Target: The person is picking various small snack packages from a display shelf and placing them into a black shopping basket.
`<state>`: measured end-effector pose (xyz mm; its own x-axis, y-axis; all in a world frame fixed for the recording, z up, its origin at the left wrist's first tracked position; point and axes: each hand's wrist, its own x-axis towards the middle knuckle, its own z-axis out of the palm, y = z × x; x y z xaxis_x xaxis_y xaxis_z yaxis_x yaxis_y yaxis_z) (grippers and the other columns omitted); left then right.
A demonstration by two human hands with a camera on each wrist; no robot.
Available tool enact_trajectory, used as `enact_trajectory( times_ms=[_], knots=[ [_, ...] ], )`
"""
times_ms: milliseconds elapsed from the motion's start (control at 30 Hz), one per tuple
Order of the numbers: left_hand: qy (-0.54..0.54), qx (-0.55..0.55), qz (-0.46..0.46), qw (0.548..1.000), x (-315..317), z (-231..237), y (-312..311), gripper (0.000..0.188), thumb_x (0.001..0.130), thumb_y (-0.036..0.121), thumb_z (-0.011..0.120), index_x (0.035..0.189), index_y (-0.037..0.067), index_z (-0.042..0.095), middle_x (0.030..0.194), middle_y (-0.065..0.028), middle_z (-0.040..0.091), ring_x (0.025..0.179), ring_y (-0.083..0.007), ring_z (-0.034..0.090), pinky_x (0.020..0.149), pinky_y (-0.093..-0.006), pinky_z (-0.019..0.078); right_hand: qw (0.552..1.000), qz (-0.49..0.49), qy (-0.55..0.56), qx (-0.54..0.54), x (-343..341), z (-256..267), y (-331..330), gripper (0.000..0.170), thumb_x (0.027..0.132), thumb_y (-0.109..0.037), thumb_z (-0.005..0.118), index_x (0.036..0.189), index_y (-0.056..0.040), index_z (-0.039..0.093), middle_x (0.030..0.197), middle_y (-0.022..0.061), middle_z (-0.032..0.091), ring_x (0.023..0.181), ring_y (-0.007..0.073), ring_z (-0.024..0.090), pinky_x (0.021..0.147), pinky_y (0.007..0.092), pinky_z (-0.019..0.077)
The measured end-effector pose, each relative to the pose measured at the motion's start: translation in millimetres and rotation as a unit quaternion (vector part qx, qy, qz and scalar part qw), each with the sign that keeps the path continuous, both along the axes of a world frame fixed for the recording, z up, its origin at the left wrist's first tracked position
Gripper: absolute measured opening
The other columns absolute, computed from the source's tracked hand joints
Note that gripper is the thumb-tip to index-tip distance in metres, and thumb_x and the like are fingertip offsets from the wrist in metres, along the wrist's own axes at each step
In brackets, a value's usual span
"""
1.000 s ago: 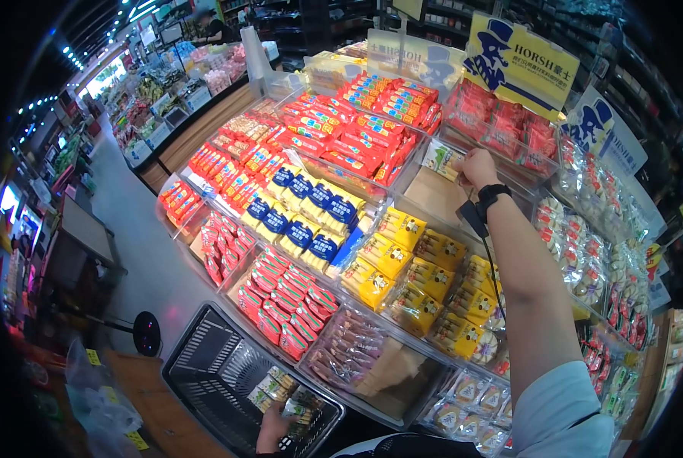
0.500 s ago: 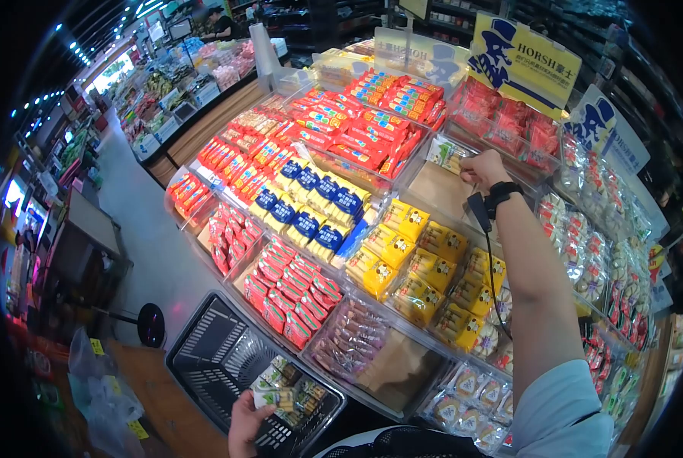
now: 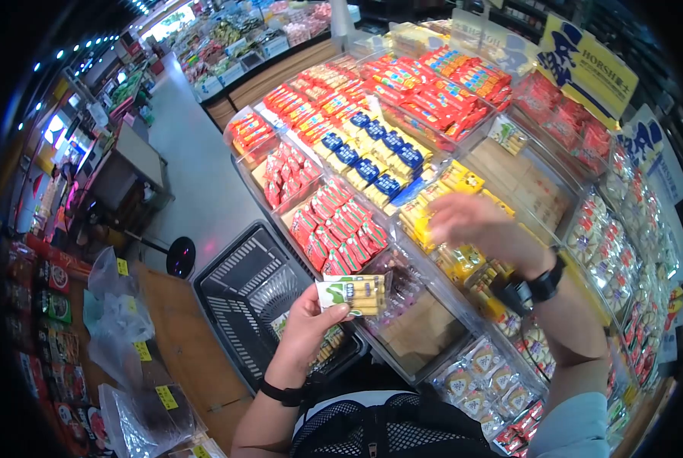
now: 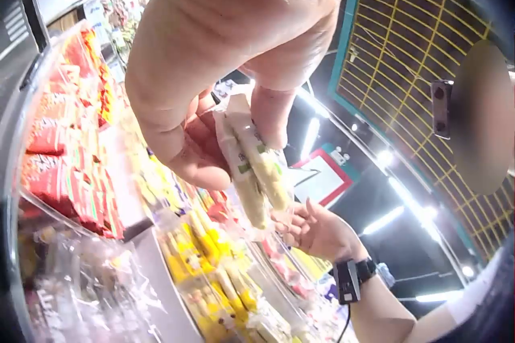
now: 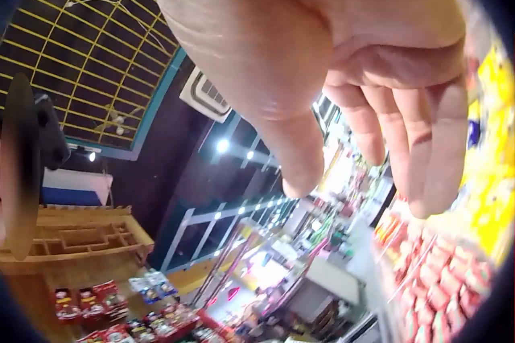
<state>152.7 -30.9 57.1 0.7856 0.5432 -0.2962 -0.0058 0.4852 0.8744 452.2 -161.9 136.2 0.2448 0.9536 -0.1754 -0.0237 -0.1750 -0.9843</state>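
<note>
My left hand (image 3: 305,328) pinches a small clear pack of stick-shaped snacks (image 3: 363,295) with a white and green label, thumb on one side and fingers on the other. It is held above the near edge of the display, beside the grey shopping basket (image 3: 223,269). In the left wrist view the same pack (image 4: 259,168) appears edge-on. My right hand (image 3: 479,227), blurred, hovers over yellow snack packs (image 3: 454,263) with nothing in its grasp. Its fingers (image 5: 414,138) look extended and apart from the thumb in the right wrist view. Similar packs (image 3: 327,349) lie in the basket, partly hidden by my left forearm.
A similar pack (image 3: 508,136) lies in a cardboard-lined bin (image 3: 521,179). Red packs (image 3: 337,229) and blue-and-yellow packs (image 3: 368,156) fill neighbouring bins with clear dividers. Plastic bags (image 3: 124,305) hang at left, by a wooden counter (image 3: 177,336).
My left hand has risen out of the basket with the snack pack. My right hand has left the cardboard-lined bin and come nearer, its fingers loosened. The head view has shifted.
</note>
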Motion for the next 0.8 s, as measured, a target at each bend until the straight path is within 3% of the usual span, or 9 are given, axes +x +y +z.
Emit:
enact_trajectory(
  times_ms=[67,200,267,300,433,533,600,633,800],
  knots=[
    [-0.025,0.008,0.011,1.000,11,3,-10,0.039,0.086,0.007,0.070,0.122,0.004,0.055,0.114,-0.0060,0.066,0.101,-0.0173,0.065,0.090,-0.0333,0.0537,0.986,0.071,-0.147,-0.043,-38,-8,-1,0.048,0.086,-0.017,0.073,0.125,0.0012,0.052,0.095,0.0065,0.065,0.087,0.0124,0.063,0.071,0.0268,0.0533],
    [-0.038,0.053,0.001,0.998,19,9,-20,0.040,0.087,0.008,0.069,0.124,0.004,0.052,0.116,-0.0062,0.064,0.103,-0.0180,0.064,0.090,-0.0340,0.0538,0.990,0.106,-0.030,-0.084,-66,-15,-8,0.053,0.087,-0.013,0.071,0.131,0.0020,0.046,0.095,0.0074,0.064,0.086,0.0125,0.064,0.069,0.0256,0.0539],
    [-0.059,0.047,0.014,0.997,23,8,-26,0.044,0.091,0.006,0.064,0.131,0.003,0.045,0.118,-0.0066,0.061,0.103,-0.0145,0.061,0.085,-0.0293,0.0534,0.989,0.108,0.058,-0.078,-72,-21,-8,0.050,0.089,-0.009,0.068,0.132,0.0018,0.044,0.095,0.0071,0.063,0.081,0.0123,0.063,0.068,0.0250,0.0539],
    [-0.049,0.073,0.006,0.996,23,8,-29,0.047,0.095,0.007,0.058,0.136,0.003,0.036,0.122,-0.0078,0.057,0.106,-0.0147,0.059,0.084,-0.0299,0.0540,0.990,0.104,0.061,-0.074,-75,-21,-8,0.045,0.091,-0.007,0.065,0.131,0.0005,0.045,0.096,0.0077,0.063,0.078,0.0123,0.063,0.068,0.0249,0.0544],
    [-0.064,0.096,0.015,0.993,28,9,-40,0.048,0.098,0.008,0.053,0.139,0.002,0.030,0.123,-0.0091,0.054,0.107,-0.0147,0.057,0.087,-0.0295,0.0506,0.990,0.107,0.062,-0.066,-82,-20,-7,0.041,0.091,-0.009,0.065,0.128,-0.0010,0.048,0.096,0.0078,0.064,0.077,0.0116,0.063,0.067,0.0254,0.0543],
    [-0.037,0.188,0.006,0.981,30,7,-42,0.049,0.098,0.008,0.052,0.140,0.001,0.027,0.121,-0.0094,0.052,0.106,-0.0150,0.054,0.090,-0.0289,0.0460,0.989,0.114,-0.027,-0.094,-88,-12,-11,0.036,0.091,-0.012,0.065,0.123,-0.0027,0.052,0.095,0.0071,0.065,0.076,0.0109,0.063,0.067,0.0253,0.0541],
    [0.016,0.311,-0.017,0.950,30,9,-43,0.050,0.098,0.008,0.053,0.140,0.000,0.027,0.119,-0.0093,0.052,0.107,-0.0155,0.052,0.093,-0.0287,0.0425,0.975,0.090,-0.203,-0.022,-91,-19,-12,0.033,0.090,-0.017,0.067,0.117,-0.0030,0.056,0.089,0.0096,0.066,0.073,0.0146,0.064,0.066,0.0286,0.0530],
    [0.029,0.301,-0.023,0.953,30,12,-45,0.050,0.096,0.007,0.055,0.138,0.001,0.028,0.119,-0.0098,0.053,0.108,-0.0152,0.052,0.093,-0.0299,0.0429,0.968,0.088,-0.231,-0.042,-90,-11,-14,0.032,0.086,-0.024,0.066,0.107,-0.0003,0.059,0.094,0.0214,0.065,0.087,0.0389,0.064,0.076,0.0432,0.0500],
    [-0.021,0.231,-0.047,0.972,32,1,-40,0.050,0.095,0.002,0.053,0.139,0.002,0.030,0.117,-0.0062,0.049,0.101,-0.0137,0.055,0.086,-0.0304,0.0488,0.952,0.080,-0.292,0.031,-61,-4,-14,0.029,0.085,-0.023,0.066,0.104,-0.0015,0.061,0.091,0.0218,0.065,0.088,0.0393,0.064,0.075,0.0458,0.0500]
  ],
)
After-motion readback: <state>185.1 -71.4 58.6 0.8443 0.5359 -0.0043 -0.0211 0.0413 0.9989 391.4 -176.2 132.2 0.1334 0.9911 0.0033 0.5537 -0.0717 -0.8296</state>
